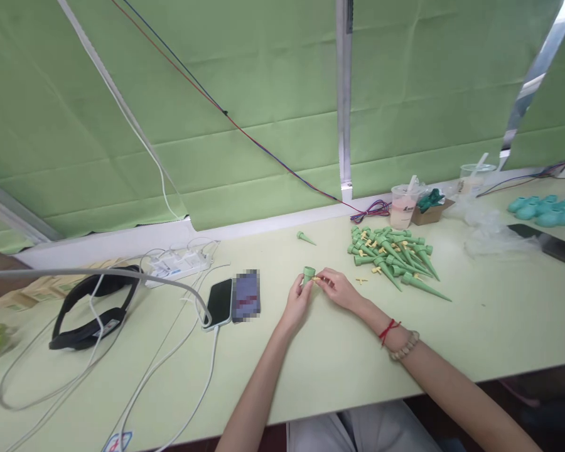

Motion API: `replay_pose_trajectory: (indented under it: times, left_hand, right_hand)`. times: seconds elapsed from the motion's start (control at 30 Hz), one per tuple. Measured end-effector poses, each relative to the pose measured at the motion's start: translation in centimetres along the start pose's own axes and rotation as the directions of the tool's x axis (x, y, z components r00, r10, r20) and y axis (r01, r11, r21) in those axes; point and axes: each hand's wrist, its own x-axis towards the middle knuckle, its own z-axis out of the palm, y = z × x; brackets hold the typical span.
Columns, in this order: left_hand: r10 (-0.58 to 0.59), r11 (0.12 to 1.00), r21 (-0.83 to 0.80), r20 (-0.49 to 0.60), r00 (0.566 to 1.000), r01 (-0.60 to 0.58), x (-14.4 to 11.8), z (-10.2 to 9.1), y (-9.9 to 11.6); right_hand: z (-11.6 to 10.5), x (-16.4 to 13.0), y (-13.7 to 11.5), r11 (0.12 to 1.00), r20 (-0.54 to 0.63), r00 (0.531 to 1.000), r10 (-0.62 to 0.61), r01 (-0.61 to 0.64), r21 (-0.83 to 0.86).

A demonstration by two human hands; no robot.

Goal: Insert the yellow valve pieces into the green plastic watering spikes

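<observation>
Pinching a small green plastic cone spike (308,275), light, stiff, best gripped at its wide collar, left hand (297,300) closed round it while right hand (336,287) nips a tiny yellow plastic valve piece (316,279).

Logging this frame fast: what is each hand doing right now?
Left hand: closed around a green cone spike.
Right hand: fingers pinched on a small yellow piece at the spike's open end.

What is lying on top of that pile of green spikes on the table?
Small yellow cross-shaped pieces lie scattered on and among the pile of green spikes, and one more rests on the table beside it. Whatever sits beneath the heap is covered by the spikes.
</observation>
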Motion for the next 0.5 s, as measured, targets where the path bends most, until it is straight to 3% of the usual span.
replay_pose_trajectory:
  times: [0.27,0.5]
  left_hand:
    - [-0.151,0.976,-0.148,0.068,0.986,0.159,-0.6,0.9,0.8]
    - [-0.206,0.951,-0.224,0.056,0.977,0.213,-0.8,1.2,1.2]
  right_hand:
    - [0.5,-0.6,-0.9,0.994,0.071,0.993,0.095,-0.091,-0.064]
    - [-0.4,-0.6,-1.8,0.935,0.009,0.998,0.064,-0.057,-0.351]
